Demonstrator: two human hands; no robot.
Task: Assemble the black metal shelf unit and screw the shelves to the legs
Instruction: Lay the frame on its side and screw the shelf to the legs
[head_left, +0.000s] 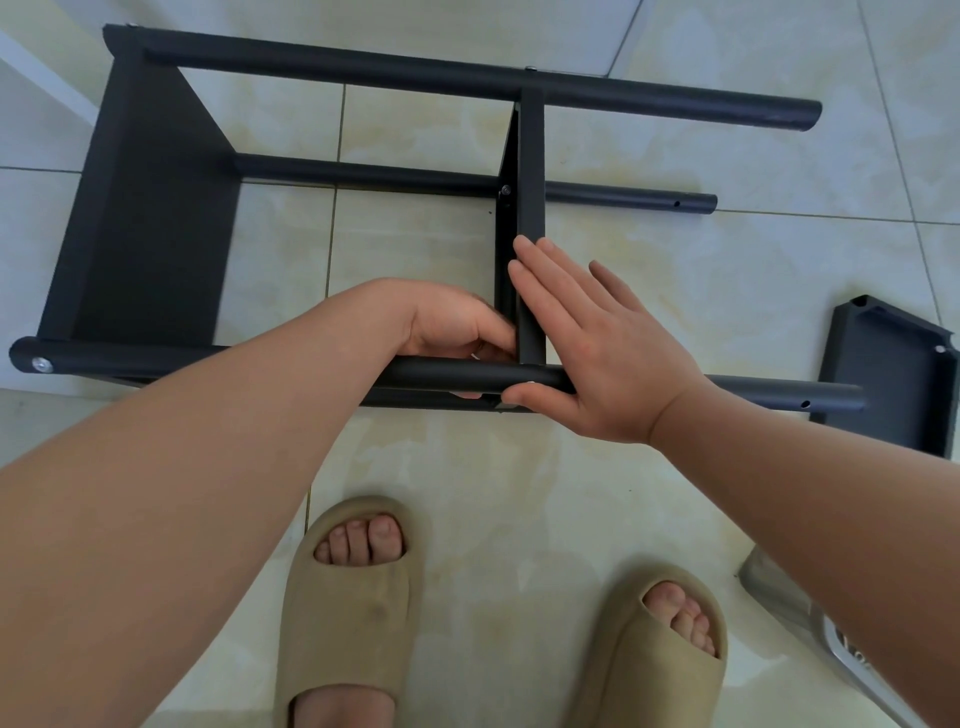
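Pressing flat, the right hand (597, 353) lays its fingers (540, 280) straight and together against the middle shelf (531, 171), thumb on the near leg (457, 375). The left hand (452, 322) curls its fingers over that leg at the same joint, thumb tip showing beneath. The black shelf unit (150, 208) lies on its side on the tiled floor (727, 291); a loose shelf (893, 374) lies near its right end.

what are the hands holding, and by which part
Right hand grips nothing: it presses flat on the middle shelf's edge, thumb on the near leg. Left hand curls at their joint; what it holds cannot be told.
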